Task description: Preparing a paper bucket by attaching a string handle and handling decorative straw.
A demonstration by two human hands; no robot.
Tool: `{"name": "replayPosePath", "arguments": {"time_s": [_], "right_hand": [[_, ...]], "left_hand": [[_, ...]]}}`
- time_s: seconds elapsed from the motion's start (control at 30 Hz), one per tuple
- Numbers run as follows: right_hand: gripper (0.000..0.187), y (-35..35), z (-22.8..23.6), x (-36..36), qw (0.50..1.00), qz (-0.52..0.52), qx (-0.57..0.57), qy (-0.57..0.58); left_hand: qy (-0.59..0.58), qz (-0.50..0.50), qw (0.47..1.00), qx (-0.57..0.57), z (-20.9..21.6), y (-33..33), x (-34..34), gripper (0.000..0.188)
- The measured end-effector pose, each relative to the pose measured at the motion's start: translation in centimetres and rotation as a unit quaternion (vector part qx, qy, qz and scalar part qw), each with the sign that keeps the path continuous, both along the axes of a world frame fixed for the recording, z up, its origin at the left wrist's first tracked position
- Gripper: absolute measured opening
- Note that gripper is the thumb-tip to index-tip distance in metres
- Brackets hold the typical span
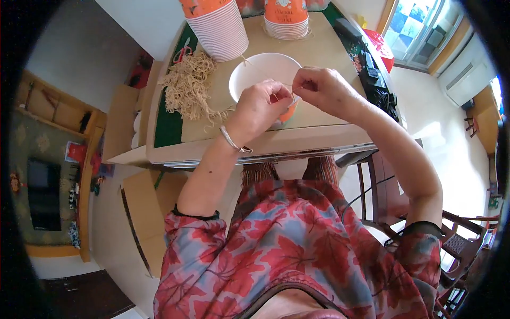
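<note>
Both my hands meet over the near part of the table, fingertips pinched close together. My left hand [261, 108] and my right hand [325, 90] seem to hold a thin piece of string between them, though the fingers hide most of it. Just below them a small orange object [288, 113] shows in part; its kind I cannot make out. A white bowl [255, 72] sits right behind the hands. To its left lies a tangled heap of beige string [188, 87], with red-handled scissors [183, 53] at its far edge.
A tall stack of orange-and-white paper tubs [219, 32] stands behind the bowl, and a shorter stack [286, 24] is farther right. Black devices [372, 74] line the table's right edge. An open cardboard box [154, 212] is at lower left; wooden chairs [457, 239] stand to my right.
</note>
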State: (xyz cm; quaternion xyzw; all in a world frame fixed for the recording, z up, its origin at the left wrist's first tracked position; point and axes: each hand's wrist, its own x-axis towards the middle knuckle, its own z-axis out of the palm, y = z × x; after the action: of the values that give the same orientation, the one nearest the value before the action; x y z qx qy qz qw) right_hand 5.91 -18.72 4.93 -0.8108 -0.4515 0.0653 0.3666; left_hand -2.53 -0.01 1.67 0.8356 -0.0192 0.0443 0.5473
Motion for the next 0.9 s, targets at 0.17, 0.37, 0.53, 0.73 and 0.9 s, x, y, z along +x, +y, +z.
{"name": "replayPosePath", "arguments": {"time_s": [0.17, 0.37, 0.53, 0.73, 0.9], "right_hand": [[0.011, -0.2, -0.5, 0.5, 0.999, 0.011, 0.030, 0.000], [0.011, -0.3, -0.2, 0.3, 0.999, 0.015, 0.029, -0.006], [0.012, -0.1, -0.2, 0.4, 0.999, 0.020, 0.030, 0.012], [0.010, 0.0, -0.1, 0.6, 0.999, 0.034, 0.034, 0.005], [0.008, 0.2, 0.1, 0.9, 0.998, 0.051, 0.032, -0.032]], "left_hand": [[-0.067, 0.019, 0.996, 0.060, -0.6, 0.0, 0.2, 0.021], [-0.083, 0.003, 0.995, 0.063, 0.0, -0.2, -0.2, 0.023], [-0.054, 0.019, 0.997, 0.051, 0.3, -0.5, -0.3, 0.023], [-0.076, 0.018, 0.995, 0.060, -0.7, -0.2, 0.4, 0.023], [-0.041, 0.017, 0.998, 0.048, -0.5, -0.1, 0.7, 0.024]]}}
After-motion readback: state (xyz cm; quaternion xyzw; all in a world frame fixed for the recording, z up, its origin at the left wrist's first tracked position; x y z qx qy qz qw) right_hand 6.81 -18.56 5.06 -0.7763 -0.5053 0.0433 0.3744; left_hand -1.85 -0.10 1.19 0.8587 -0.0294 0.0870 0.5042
